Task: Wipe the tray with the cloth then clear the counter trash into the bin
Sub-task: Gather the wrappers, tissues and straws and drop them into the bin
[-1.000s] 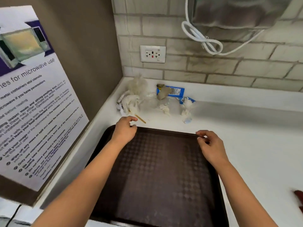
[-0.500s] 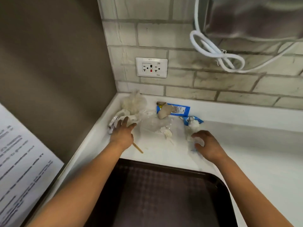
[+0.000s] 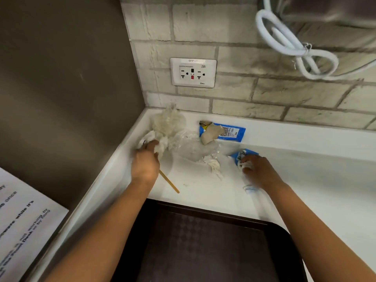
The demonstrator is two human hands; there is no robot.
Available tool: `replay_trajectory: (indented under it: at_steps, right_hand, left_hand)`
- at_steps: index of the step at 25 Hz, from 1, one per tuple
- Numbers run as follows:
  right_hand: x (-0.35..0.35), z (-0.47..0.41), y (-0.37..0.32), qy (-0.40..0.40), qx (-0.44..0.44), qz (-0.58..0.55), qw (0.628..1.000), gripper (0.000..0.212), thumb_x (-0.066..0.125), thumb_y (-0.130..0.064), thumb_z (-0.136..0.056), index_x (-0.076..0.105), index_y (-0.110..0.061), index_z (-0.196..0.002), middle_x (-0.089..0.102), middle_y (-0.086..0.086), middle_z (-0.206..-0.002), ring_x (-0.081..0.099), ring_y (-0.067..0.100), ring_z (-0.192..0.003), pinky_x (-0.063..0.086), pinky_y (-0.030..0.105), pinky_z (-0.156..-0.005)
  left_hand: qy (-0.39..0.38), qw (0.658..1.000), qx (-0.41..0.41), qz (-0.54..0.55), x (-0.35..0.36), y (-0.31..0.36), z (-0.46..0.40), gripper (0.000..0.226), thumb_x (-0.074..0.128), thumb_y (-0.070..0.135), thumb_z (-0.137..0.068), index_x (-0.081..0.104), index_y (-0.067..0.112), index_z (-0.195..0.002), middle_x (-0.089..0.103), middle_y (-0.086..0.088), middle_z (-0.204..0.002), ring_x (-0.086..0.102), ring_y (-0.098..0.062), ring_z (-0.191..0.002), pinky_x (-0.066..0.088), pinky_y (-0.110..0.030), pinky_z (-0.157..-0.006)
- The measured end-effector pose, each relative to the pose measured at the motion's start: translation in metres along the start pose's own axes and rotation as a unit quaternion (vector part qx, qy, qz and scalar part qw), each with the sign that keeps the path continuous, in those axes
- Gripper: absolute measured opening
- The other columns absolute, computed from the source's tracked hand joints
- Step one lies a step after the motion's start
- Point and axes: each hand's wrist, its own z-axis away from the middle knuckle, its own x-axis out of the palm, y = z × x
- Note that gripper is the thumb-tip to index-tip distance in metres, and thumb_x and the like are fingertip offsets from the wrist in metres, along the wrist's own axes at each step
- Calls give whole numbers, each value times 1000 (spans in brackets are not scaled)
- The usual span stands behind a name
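A dark brown tray [image 3: 213, 251] lies on the white counter [image 3: 317, 180] at the near edge. Trash sits in the back corner. My left hand [image 3: 145, 164] grips a crumpled white tissue [image 3: 160, 142] beside a clear plastic bag [image 3: 168, 119]; a wooden stick [image 3: 169, 183] pokes out from under the hand. My right hand [image 3: 257, 169] curls over a white wad and a small blue wrapper [image 3: 243, 155]. Between the hands lie crumpled clear plastic [image 3: 193, 147] and a small tissue wad [image 3: 212, 164]. A blue packet [image 3: 230, 132] with a brown paper scrap leans against the backsplash. No cloth or bin is in view.
A wall socket [image 3: 193, 72] sits on the brick wall above the trash. A looped white cable [image 3: 295, 47] hangs at the upper right under a metal appliance. A brown side wall with a printed notice [image 3: 22, 226] closes off the left.
Both hands left the tray's far rim and reached forward into the trash. My left hand closed on the white tissue, and my right hand came down on the blue wrapper.
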Motion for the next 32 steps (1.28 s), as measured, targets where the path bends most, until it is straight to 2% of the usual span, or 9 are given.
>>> replay_trajectory:
  at_steps: [3, 8, 16, 20, 22, 25, 27, 30, 32]
  right_hand:
    - [1, 15, -2, 102, -31, 2, 994, 21, 47, -6, -88, 64, -5, -101, 65, 14, -108, 60, 29, -98, 44, 29, -84]
    - [-4, 36, 11, 222, 1, -140, 965, 18, 59, -4, -83, 64, -7, -100, 62, 15, -108, 60, 31, -93, 37, 23, -78]
    - [-20, 56, 20, 341, 22, -250, 906, 24, 56, 2, -82, 59, -8, -104, 53, 15, -111, 48, 14, -87, 36, 24, -80]
    - [-25, 63, 27, 362, 38, -258, 895, 25, 52, 7, -80, 59, -4, -101, 51, 17, -109, 49, 17, -83, 36, 24, -77]
    - [-23, 64, 30, 346, 37, -240, 906, 25, 50, 10, -79, 61, -2, -98, 53, 19, -108, 54, 24, -87, 38, 25, -79]
    - [-17, 65, 34, 292, 38, -190, 936, 29, 45, 14, -78, 65, 0, -95, 56, 18, -109, 57, 30, -97, 37, 21, -82]
    - [-14, 63, 36, 253, 48, -162, 953, 33, 43, 13, -78, 66, -2, -96, 54, 16, -113, 56, 29, -100, 35, 18, -82]
    - [-10, 55, 37, 182, 99, -133, 969, 34, 45, 4, -81, 64, -6, -108, 45, 15, -125, 55, 32, -103, 36, 21, -83]
    - [-7, 50, 37, 133, 129, -114, 976, 36, 51, -12, -85, 57, -13, -121, 40, 15, -128, 54, 35, -106, 40, 29, -89]
  left_hand:
    - [77, 987, 19, 143, -11, 9, 11, 33, 51, 5, -90, 56, 14, -121, 58, -13, -118, 55, -31, -106, 45, -31, -86]
    - [55, 936, -78, 338, -35, 28, 20, 27, 50, 7, -91, 53, 12, -118, 58, -9, -116, 57, -21, -102, 45, -20, -88]
    - [-38, 817, -132, 561, -57, 41, 30, 16, 41, -2, -93, 49, 5, -105, 53, -13, -78, 56, -6, -59, 44, -21, -64]
    - [-68, 724, -151, 670, -51, 44, 35, 47, 34, -9, -92, 49, 30, -113, 61, 1, -82, 57, -12, -72, 47, -23, -66]
    - [-93, 772, -154, 610, -41, 39, 36, 51, 33, -10, -89, 53, 26, -119, 65, 4, -77, 58, -13, -72, 48, -22, -61]
    - [-106, 919, -141, 352, -22, 30, 36, 38, 35, 0, -89, 60, 18, -113, 63, 0, -98, 57, -9, -74, 45, -22, -66]
    - [-129, 972, -74, 180, -8, 29, 38, 29, 45, 25, -91, 58, 25, -117, 55, -5, -108, 56, -20, -89, 45, -28, -74]
    - [-202, 977, 27, -69, 12, 38, 42, 59, 55, 66, -74, 45, 42, -127, 38, -5, -127, 39, -33, -117, 43, -37, -90]
    - [-223, 962, 59, -148, 21, 45, 43, 63, 57, 63, -74, 40, 43, -132, 36, -4, -131, 36, -34, -117, 39, -38, -93]
